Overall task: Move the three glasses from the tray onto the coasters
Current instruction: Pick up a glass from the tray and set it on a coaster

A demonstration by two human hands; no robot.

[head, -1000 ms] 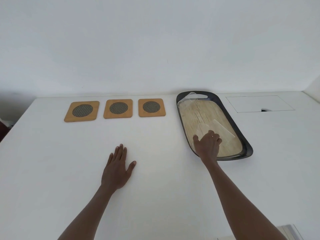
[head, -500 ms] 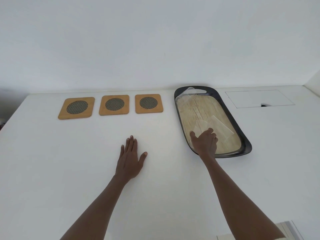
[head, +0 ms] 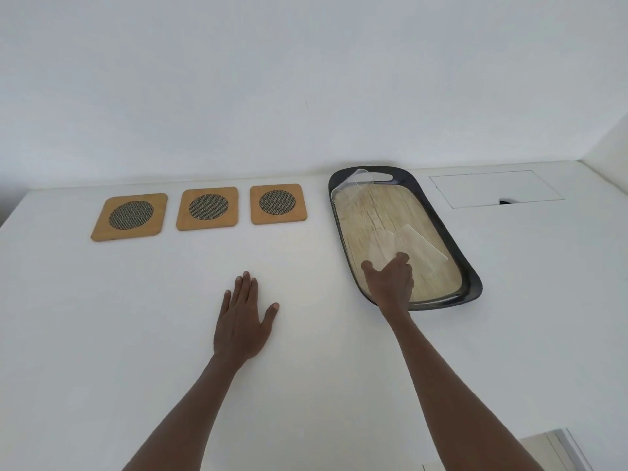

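Observation:
A dark oval tray (head: 470, 266) with a wood-grain floor holds three clear glasses. One glass (head: 353, 188) stands at the tray's far left end. Two stand close together near the front: the near left glass (head: 382, 244) and the near right glass (head: 423, 253). My right hand (head: 389, 282) wraps around the near left glass, thumb on its left side and fingers on its right. My left hand (head: 243, 316) lies flat on the white table, fingers spread. Three wooden coasters sit in a row left of the tray: left coaster (head: 131, 215), middle coaster (head: 208, 208), right coaster (head: 278, 203).
The white table (head: 102, 334) meets a white wall at the back. A rectangular flush hatch (head: 494, 188) sits in the tabletop right of the tray. A pale object (head: 557, 450) shows at the bottom right corner.
My left hand slid right and forward on the table. My right hand's fingers closed around the near left glass on the tray. The view shifted a little.

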